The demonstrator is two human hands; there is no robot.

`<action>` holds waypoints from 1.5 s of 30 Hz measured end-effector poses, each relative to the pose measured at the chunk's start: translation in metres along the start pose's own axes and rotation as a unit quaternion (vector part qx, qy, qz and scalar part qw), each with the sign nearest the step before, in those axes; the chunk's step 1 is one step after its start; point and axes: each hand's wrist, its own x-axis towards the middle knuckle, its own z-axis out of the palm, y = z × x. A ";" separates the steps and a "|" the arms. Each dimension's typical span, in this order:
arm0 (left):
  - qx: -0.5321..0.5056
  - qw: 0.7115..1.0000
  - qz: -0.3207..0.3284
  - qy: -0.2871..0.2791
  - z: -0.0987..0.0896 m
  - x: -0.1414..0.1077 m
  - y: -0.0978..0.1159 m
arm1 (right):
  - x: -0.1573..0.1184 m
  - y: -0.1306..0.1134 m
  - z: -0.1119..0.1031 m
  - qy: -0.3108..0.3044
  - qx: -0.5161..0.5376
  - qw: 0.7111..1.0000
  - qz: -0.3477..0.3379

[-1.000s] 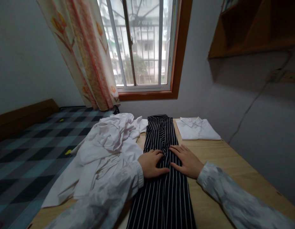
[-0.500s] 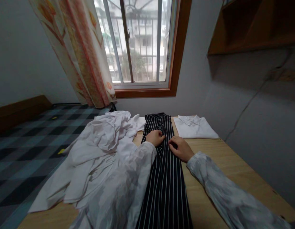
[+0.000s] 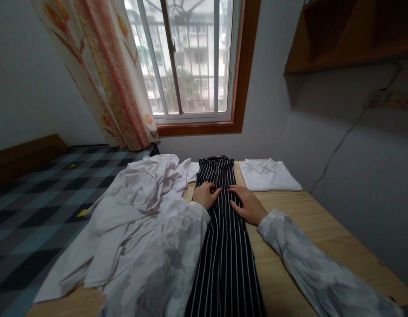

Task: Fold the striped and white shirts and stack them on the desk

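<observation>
A black garment with white stripes [image 3: 225, 251] lies in a long narrow strip on the wooden table, its collar end toward the window. My left hand [image 3: 205, 195] rests on its left edge, fingers bent and thumb apart, holding nothing. On the right edge of the strip lies my right hand [image 3: 248, 204], its fingers spread and nothing in them. A heap of crumpled white cloth [image 3: 138, 198] is left of the garment, partly under my left sleeve. To the right, near the far edge, sits a folded white shirt [image 3: 268, 175].
The wooden table [image 3: 299, 220] meets the wall on the right. A bed with a checked cover [image 3: 35, 211] stands at the left. Beyond are a curtain [image 3: 114, 88] and a window [image 3: 194, 66]; a wooden shelf [image 3: 343, 57] hangs upper right.
The fingers of my right hand have spread out from a curled pose. My left hand has shifted slightly left and toward me, its thumb now farther from the fingers. The striped cloth lies smoother between them.
</observation>
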 end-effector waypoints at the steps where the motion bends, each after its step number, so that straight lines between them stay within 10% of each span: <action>1: 0.018 1.000 0.019 0.010 0.000 -0.001 0.000 | -0.001 0.000 0.001 -0.014 -0.009 1.000 -0.013; 9: 0.055 0.992 0.103 -0.036 -0.005 -0.018 -0.014 | -0.003 0.001 0.003 -0.097 -0.056 0.994 -0.012; 15: 0.053 0.994 0.069 -0.068 -0.046 -0.033 -0.035 | -0.007 -0.005 -0.010 -0.067 -0.028 0.997 -0.013; 21: 0.022 0.942 0.291 -0.169 -0.096 -0.077 -0.070 | -0.043 -0.021 -0.040 -0.084 0.036 0.990 -0.110; 27: 0.007 0.910 0.355 -0.213 -0.117 -0.106 -0.093 | -0.075 -0.023 -0.057 -0.185 0.058 0.967 -0.167; 45: 0.096 0.955 0.237 -0.152 -0.076 -0.069 -0.052 | -0.009 0.033 -0.042 -0.182 0.000 0.980 -0.082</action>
